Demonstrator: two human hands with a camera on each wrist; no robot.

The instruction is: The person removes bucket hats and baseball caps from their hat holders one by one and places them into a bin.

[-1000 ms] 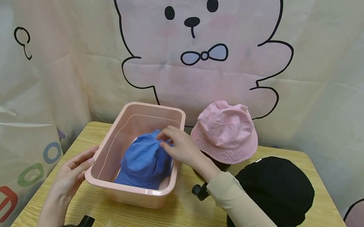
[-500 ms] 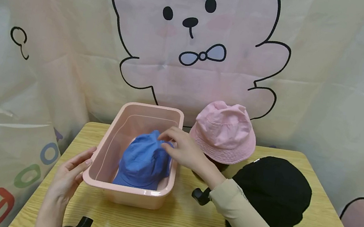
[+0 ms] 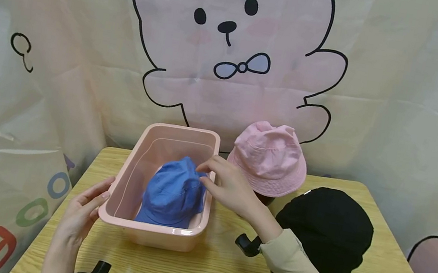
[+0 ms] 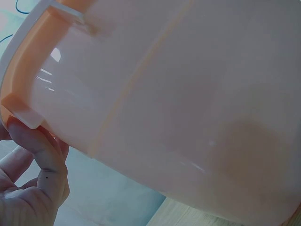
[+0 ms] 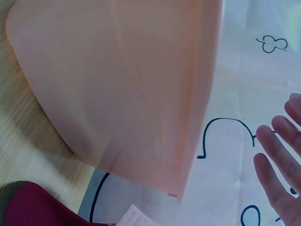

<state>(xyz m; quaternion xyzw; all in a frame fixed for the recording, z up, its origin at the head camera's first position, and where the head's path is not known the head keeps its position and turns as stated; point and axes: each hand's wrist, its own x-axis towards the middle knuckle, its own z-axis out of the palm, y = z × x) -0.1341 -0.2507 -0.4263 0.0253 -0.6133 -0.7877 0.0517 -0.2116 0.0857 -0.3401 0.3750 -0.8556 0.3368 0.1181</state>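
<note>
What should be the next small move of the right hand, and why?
I would probably draw the right hand clear of the pink plastic tub, toward the pink bucket hat: the blue cloth hat lies inside the tub, the pink one outside, the right fingers are spread and seem to hold nothing, and the left hand grips the tub.

Right hand [image 3: 230, 186] shifted rightward since 1.0 s ago; fingertips drawn back over blue hat [image 3: 169, 191] toward pink tub's right rim [image 3: 206, 209]

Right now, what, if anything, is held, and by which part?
Left hand: pink tub, by the rim beside its near-left corner. Right hand: nothing.
</note>
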